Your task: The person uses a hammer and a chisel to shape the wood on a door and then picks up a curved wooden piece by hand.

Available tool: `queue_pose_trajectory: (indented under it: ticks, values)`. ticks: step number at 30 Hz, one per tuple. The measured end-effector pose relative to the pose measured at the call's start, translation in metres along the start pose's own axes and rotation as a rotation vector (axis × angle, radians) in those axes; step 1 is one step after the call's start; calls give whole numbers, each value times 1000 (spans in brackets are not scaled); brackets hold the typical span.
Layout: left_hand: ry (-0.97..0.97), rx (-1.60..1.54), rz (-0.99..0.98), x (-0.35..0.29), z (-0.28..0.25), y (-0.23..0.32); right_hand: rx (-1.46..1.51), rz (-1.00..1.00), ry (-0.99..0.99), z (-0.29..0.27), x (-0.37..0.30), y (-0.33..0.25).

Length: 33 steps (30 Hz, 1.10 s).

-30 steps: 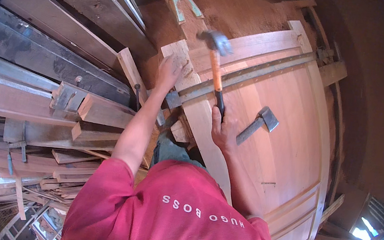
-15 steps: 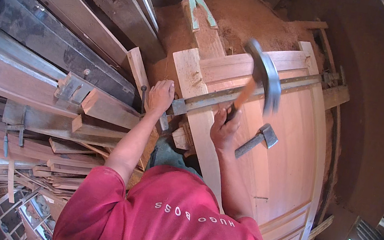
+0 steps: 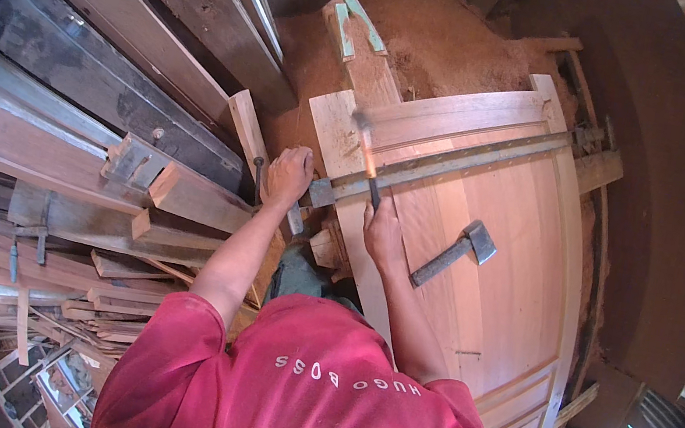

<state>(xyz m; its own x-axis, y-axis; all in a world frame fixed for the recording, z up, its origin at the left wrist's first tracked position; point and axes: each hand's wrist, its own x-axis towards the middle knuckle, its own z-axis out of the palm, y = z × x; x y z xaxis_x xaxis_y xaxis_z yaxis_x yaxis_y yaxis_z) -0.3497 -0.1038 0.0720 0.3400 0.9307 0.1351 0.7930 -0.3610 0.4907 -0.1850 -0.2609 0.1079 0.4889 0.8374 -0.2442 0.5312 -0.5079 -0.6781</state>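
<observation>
A pale wooden door point(image 3: 520, 267) with framed panels lies before me, and a long metal bar clamp point(image 3: 463, 175) spans it crosswise. My left hand point(image 3: 289, 175) is closed over the clamp's near end, by the jaw block against the door's edge. A dark rod with a round knob point(image 3: 258, 162) sticks out beside it. In my right hand point(image 3: 384, 229) is a hammer point(image 3: 371, 158), gripped by its dark lower handle; the head is smeared by motion above the door's left edge. Another short tool with a blocky metal head point(image 3: 480, 242) rests on the panel.
Stacked boards and beams point(image 3: 92, 168) crowd my left. Sawdust point(image 3: 448, 39) covers the ground beyond the door, where a wooden support with green pieces point(image 3: 362, 26) stands. A large brown sheet point(image 3: 663, 200) rises at the right. A thin nail-like piece point(image 3: 468, 352) lies on the door.
My right hand has swung the hammer leftward, from over the panel to near the door's left edge. My left hand has stayed at the clamp's end.
</observation>
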Motion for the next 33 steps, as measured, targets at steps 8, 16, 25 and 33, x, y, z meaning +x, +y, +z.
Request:
queue_pose_trajectory:
  ticks: [8,16,25,33]
  values:
    - [-19,-5,-11,-2,-1,-2,139,-115,120,-1,1,-8]
    - [-14,-24,-30,-7,0,-5,41,-126,55,6,7,8]
    - [-6,-10,-54,-5,4,-8,-65,2,-46,13,4,13]
    - [131,-460,18,9,12,-56,-6,-61,118,-8,-14,43]
